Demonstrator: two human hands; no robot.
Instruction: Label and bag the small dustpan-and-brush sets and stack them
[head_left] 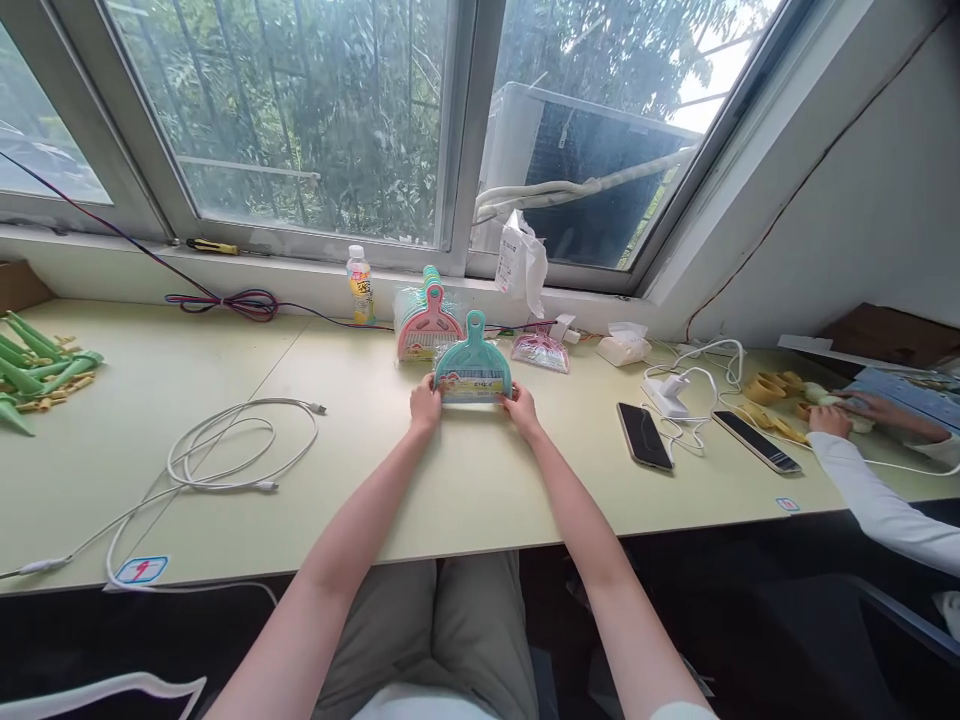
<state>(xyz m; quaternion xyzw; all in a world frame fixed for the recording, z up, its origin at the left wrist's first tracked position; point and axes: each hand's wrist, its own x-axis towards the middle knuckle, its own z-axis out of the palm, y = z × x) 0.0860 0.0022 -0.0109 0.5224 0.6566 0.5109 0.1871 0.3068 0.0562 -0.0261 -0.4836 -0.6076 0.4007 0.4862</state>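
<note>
A small teal dustpan [473,366] with a printed label stands on the pale green table [480,480], straight ahead of me. My left hand [424,405] grips its left lower corner. On the other corner my right hand [520,409] does the same. Just behind it lies a pink dustpan [428,330] with more teal ones stacked beyond. A pink brush head [541,351] lies to the right of the teal dustpan.
A coiled white cable [225,455] lies at left, green plastic parts [37,372] at far left. A bottle [361,286] stands by the window. Two phones [645,436] [755,440] and a charger [666,392] lie at right, where another person's hands [832,418] handle yellow parts [772,388].
</note>
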